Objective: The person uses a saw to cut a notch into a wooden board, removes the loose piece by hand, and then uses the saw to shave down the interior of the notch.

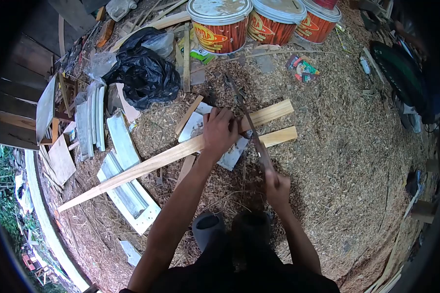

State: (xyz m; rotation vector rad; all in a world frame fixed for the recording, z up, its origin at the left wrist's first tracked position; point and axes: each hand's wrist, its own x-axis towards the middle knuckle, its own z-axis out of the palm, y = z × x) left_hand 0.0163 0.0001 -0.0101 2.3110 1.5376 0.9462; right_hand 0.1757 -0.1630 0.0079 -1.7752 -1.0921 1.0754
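Observation:
A long pale wooden plank [146, 166] runs slantwise from the lower left to the upper right. My left hand [221, 132] bears down on it, fingers curled over its edge. In my right hand [277, 189] is the handle of a handsaw [252, 124], whose long blade lies across the plank just right of my left hand. A second, shorter wooden strip [278, 136] sits below the plank's right end. Under both is a whitish board or block [232, 156], partly hidden. How deep the blade sits in the wood cannot be made out.
Wood shavings [347, 161] cover the ground. Three paint buckets [220, 29] stand at the back, with a black plastic bag [146, 73] to their left. White moulded pieces [127, 188] lie under the plank's left part. My slippered feet [208, 227] are just below the work.

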